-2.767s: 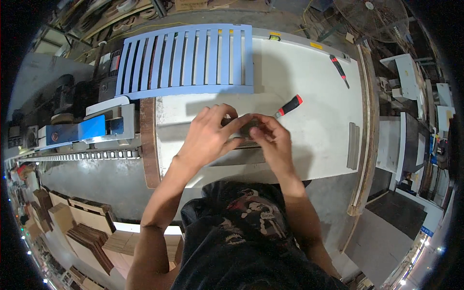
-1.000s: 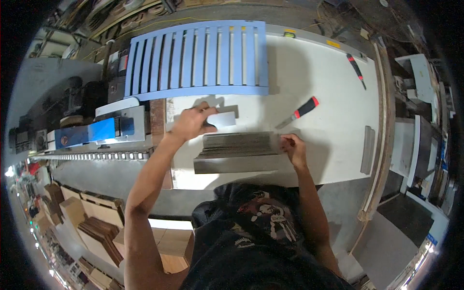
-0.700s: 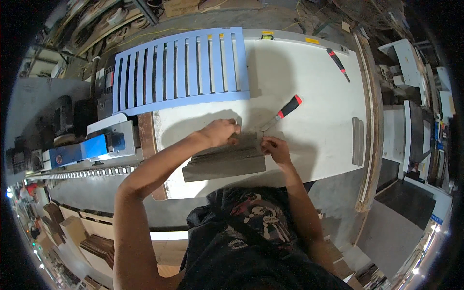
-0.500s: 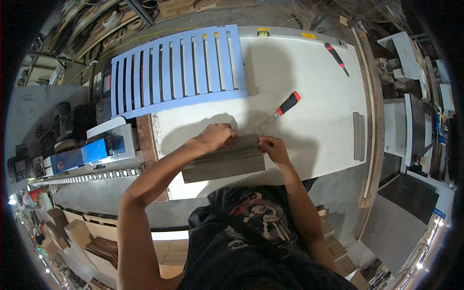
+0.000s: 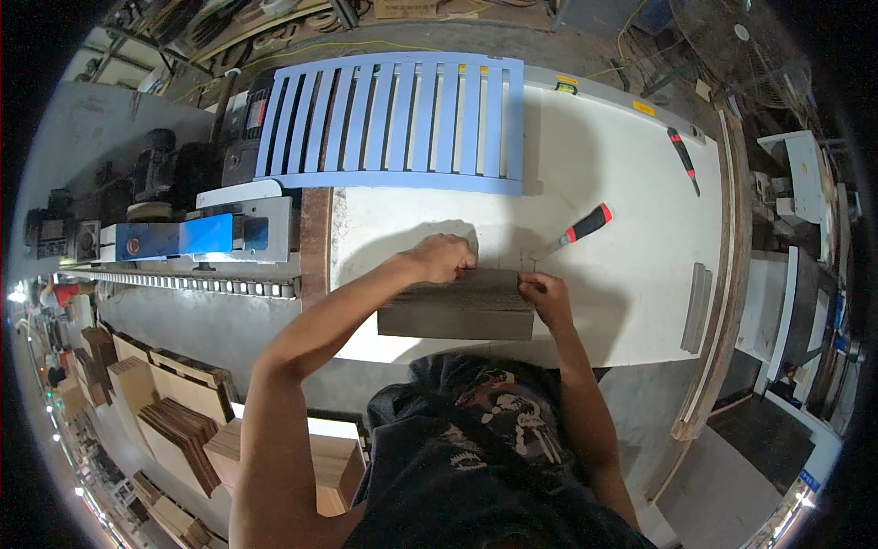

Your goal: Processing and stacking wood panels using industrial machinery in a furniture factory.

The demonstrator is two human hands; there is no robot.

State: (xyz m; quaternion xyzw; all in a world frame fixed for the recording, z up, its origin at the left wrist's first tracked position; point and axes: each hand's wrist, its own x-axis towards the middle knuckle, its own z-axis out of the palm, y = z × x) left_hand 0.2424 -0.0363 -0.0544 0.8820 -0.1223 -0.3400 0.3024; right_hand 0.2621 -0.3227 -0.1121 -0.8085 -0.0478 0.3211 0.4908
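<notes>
You're in a woodworking workshop. Stacked boards (image 5: 174,430) sit by a machine (image 5: 183,236). A slatted panel (image 5: 393,123) lies on your table (image 5: 622,293).

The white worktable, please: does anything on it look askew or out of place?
Nothing stands out. Both hands, left and right, rest on a squared stack of grey boards on the white worktable; the red-and-black tool lies loose beside it, angled.

Bench: white worktable (image 5: 631,156) fills the centre, dark wood edging along its 9 o'clock side.
Floor: grey concrete (image 5: 640,421) toward 5 o'clock.
Machine: blue-and-white unit (image 5: 197,233) at 9 o'clock.
Stock: stacked pale wooden boards (image 5: 174,425) at 8 o'clock.
Fan: wire-guard fan (image 5: 732,37) at 1 o'clock.
</notes>
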